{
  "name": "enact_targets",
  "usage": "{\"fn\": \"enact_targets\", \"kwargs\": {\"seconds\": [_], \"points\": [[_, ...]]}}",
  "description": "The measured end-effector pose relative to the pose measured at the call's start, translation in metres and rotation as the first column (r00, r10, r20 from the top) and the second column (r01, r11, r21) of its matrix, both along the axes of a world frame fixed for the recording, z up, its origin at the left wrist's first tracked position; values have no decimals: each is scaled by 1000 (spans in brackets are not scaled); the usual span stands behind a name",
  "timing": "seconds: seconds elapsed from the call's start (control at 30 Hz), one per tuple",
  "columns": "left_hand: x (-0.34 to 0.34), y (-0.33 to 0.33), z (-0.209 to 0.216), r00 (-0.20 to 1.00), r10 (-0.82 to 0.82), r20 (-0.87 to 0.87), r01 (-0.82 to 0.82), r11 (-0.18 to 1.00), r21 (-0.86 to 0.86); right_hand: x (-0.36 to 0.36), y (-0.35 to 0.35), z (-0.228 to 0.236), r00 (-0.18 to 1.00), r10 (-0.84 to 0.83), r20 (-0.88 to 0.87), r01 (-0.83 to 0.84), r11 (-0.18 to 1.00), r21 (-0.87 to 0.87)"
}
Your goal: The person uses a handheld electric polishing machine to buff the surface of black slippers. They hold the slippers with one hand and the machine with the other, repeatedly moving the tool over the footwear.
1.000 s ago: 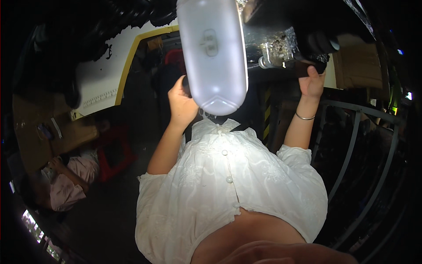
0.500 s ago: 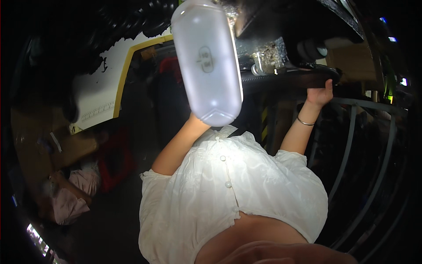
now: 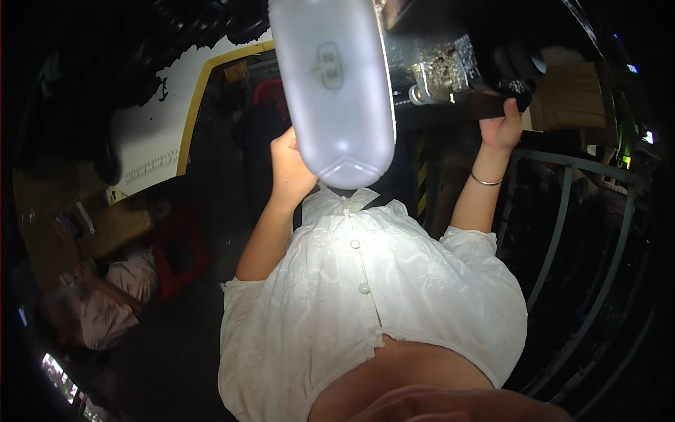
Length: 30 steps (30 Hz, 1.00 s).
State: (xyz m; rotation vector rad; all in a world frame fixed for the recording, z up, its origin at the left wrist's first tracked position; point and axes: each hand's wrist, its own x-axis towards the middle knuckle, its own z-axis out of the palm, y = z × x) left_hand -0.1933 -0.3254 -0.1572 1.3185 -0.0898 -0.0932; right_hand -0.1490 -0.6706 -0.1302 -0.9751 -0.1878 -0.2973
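The right hand (image 3: 503, 128) holds a dark thing (image 3: 492, 105), with its thumb up against it. The dark thing is well to the right of the desk (image 3: 151, 137) and its yellow edge, just below a shiny silver machine part (image 3: 443, 74). The left hand (image 3: 288, 165) has its fingers curled up. A big pale thing (image 3: 336, 105) with a round end hides part of it, so I cannot tell what it holds. Black things (image 3: 242, 28) sit along the desk's far edge. Ruler marks (image 3: 151, 165) run near its close corner.
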Motion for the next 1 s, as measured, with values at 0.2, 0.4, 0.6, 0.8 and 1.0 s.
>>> {"fn": "enact_targets", "kwargs": {"seconds": [0.2,0.4,0.6,0.8,1.0], "points": [[-7,25,0,982,189,-14,-190,979,-77,-5,45,-12,997,70,-41,-71,997,-19],[-12,58,14,951,282,127,-294,951,91,-17,93,-25,988,126,-94,-120,990,69],[-26,93,7,944,325,62,-331,923,198,-25,120,-29,967,182,-176,-178,983,38],[-41,146,-42,973,227,-47,-212,954,211,-27,147,-13,948,206,-241,-265,933,-244],[-48,150,-100,970,105,-218,-7,912,410,-17,160,1,968,205,-148,-249,871,-423]]}}
